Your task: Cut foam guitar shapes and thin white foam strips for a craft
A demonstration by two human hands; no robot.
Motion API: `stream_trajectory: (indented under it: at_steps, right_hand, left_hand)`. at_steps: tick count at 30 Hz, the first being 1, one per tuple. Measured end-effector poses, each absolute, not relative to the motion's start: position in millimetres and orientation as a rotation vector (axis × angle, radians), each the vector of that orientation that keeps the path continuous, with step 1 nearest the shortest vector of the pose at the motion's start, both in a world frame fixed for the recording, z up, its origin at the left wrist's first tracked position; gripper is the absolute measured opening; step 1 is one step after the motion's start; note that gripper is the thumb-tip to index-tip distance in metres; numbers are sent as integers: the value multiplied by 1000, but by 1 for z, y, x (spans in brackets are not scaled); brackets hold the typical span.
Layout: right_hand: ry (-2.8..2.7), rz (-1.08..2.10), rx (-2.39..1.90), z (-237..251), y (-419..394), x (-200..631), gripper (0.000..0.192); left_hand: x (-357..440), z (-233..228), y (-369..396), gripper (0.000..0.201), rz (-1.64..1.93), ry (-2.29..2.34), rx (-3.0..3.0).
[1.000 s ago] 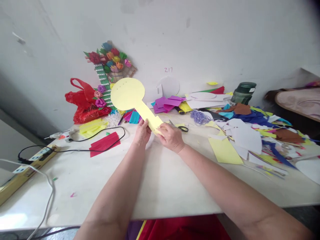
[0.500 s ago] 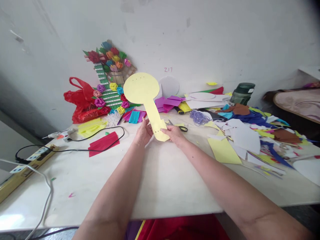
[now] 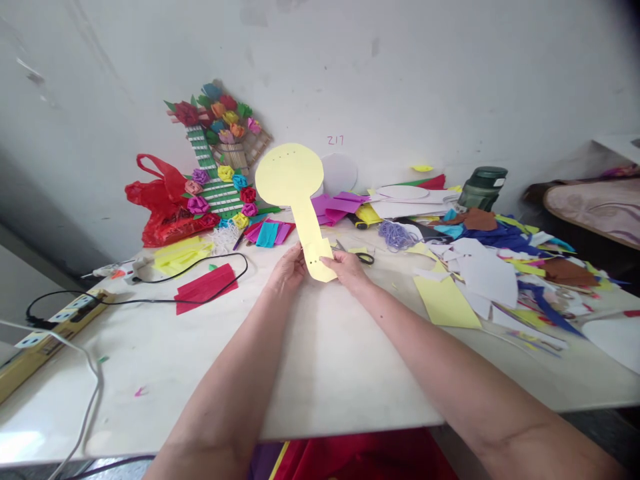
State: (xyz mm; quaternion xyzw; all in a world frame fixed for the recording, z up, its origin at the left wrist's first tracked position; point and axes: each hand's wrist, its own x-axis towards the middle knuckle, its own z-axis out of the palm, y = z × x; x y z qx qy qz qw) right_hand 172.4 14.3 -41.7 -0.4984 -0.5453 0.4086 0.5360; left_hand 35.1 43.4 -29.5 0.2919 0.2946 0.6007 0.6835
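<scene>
One white tabletop point(image 3: 320, 360), strewn along its far and right side with paper scraps. One red plastic bag point(image 3: 160, 207) at far left by the wall. One paper-flower craft piece point(image 3: 220, 153) leaning on the wall beside the bag. One yellow paddle-shaped cutout point(image 3: 295, 193), held up over the middle of the tabletop. One flat yellow sheet point(image 3: 445, 301) lying to the right of the hands. One folded red paper point(image 3: 205, 288) to the left, crossed by one black cable point(image 3: 165, 293). One power strip point(image 3: 45, 333) at the left edge. One dark green jar point(image 3: 483, 188) at far right by the wall. One tangle of purple cord point(image 3: 395, 233). One pair of scissors point(image 3: 357, 252) just behind the right hand. Two hands: left hand point(image 3: 289, 268) pinching the left edge of the cutout's handle, right hand point(image 3: 350, 267) pinching the right edge, both closed on it.

Compared with a second ago: cutout swung from leaning far left to nearly upright, round head shifted rightward, now in front of the white disc on the wall; hands slightly nearer each other, right hand turned lower on the handle.

Long axis close to vertical, tilted slightly left at the top; round head pointing up toward the wall, handle end pointing down at the tabletop, between the fingers. Small punched holes visible near the top of the head and on the handle end.
</scene>
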Motion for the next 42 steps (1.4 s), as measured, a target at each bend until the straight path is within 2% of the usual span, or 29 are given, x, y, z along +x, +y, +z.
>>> stream_trajectory:
  at_steps: [6,12,15,21,33,39,42]
  right_hand:
    - [-1207,1076,-1226,-26,1,169,18]
    - [-1180,1101,-1247,-23,-1,167,15]
    - [-1190,1065,-1246,-28,3,167,17]
    - [-1250,952,-1255,-37,10,169,26]
    - [-1178,1064,-1223,-29,3,168,24]
    - [-1198,1019,-1263,-30,5,170,25]
    - [-1192,1035,-1257,-31,6,170,26]
  left_hand:
    - [43,-33,43,22,1278,662,585]
    - [41,-37,45,22,1256,668,580]
    - [42,-33,42,23,1266,671,577]
    - [42,-26,37,38,1285,689,794]
    - [39,-30,40,32,1318,688,904]
    - [35,-26,38,55,1236,732,896]
    - [32,-27,36,41,1187,721,993]
